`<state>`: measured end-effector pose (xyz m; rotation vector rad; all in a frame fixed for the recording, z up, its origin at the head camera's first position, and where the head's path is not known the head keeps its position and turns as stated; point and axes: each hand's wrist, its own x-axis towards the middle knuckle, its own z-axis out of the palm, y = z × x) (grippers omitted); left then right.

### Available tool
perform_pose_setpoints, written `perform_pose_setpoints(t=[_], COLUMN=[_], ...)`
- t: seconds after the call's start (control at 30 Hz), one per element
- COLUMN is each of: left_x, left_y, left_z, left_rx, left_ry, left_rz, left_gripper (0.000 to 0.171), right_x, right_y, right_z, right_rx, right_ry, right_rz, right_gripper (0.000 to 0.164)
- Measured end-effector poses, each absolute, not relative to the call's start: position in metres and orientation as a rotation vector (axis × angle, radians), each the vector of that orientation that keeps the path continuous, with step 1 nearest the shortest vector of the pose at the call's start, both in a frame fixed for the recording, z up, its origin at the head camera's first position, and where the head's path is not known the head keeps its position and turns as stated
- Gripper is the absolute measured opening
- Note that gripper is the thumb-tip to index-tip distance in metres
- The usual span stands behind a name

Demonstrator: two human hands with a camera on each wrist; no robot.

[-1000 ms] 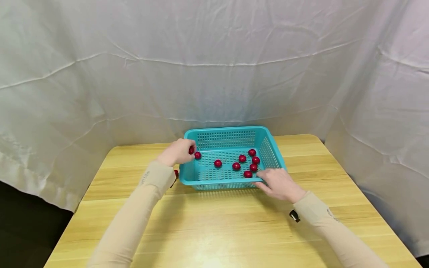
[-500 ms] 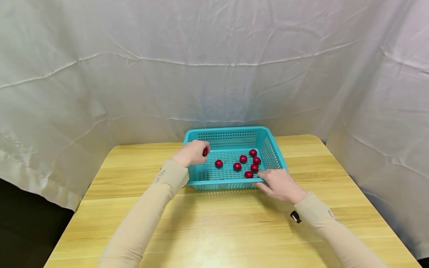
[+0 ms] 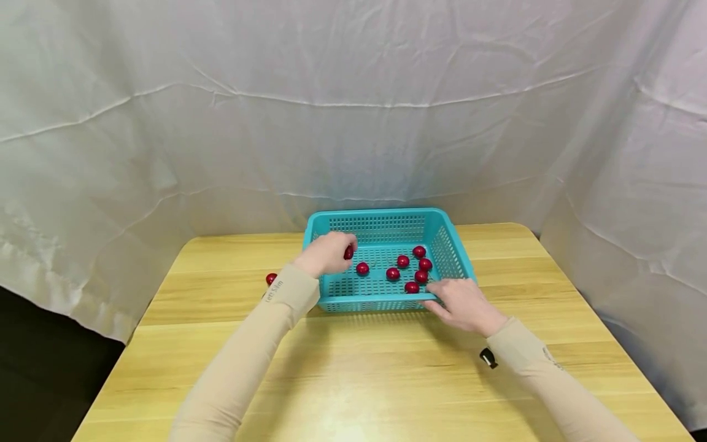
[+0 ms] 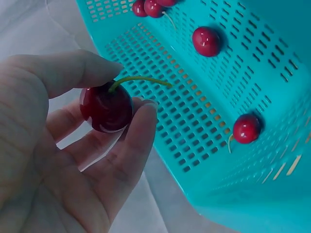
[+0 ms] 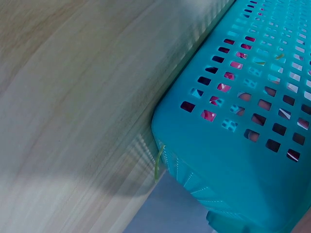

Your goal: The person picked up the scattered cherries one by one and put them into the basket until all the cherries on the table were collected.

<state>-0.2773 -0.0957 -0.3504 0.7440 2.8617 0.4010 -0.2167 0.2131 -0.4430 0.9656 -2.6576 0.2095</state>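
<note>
My left hand (image 3: 330, 253) is over the left part of a turquoise plastic basket (image 3: 381, 212). Between thumb and fingers it pinches a dark red cherry (image 4: 107, 108), whose green stem (image 4: 143, 79) sticks out over the perforated floor. My right hand (image 3: 461, 301) grips the basket's near rim close to the right corner, fingers inside and thumb outside. Several cherries lie loose in the basket, mostly to the right, such as one cherry (image 3: 393, 274) near the middle. In the right wrist view the basket's wall (image 5: 218, 150) hides most of that hand.
The basket stands on a light wooden table (image 3: 353, 374) close to a pale cloth backdrop (image 3: 353, 147). Another cherry (image 3: 271, 279) lies on the table left of the basket, partly beside my left sleeve. A small black object (image 3: 488, 358) hangs at my right cuff.
My left hand has moved right, carrying the cherry from the basket's left rim to over its inside. A cherry on the table now shows left of the sleeve. My right hand stays put.
</note>
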Motion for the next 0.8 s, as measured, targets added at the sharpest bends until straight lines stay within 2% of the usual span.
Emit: perform_pose_setpoints(t=[0.8], left_x=[-0.2766], left_y=[-0.0856], left_z=[-0.3556], left_rx=[0.751], left_ry=[2.835], left_rz=[0.371], left_gripper=[0.034], right_x=[-0.2154], right_y=[0.2128], right_z=[-0.443], right_rx=[0.976], right_ry=[-2.628], right_rz=[0.225], right_gripper=[0.04])
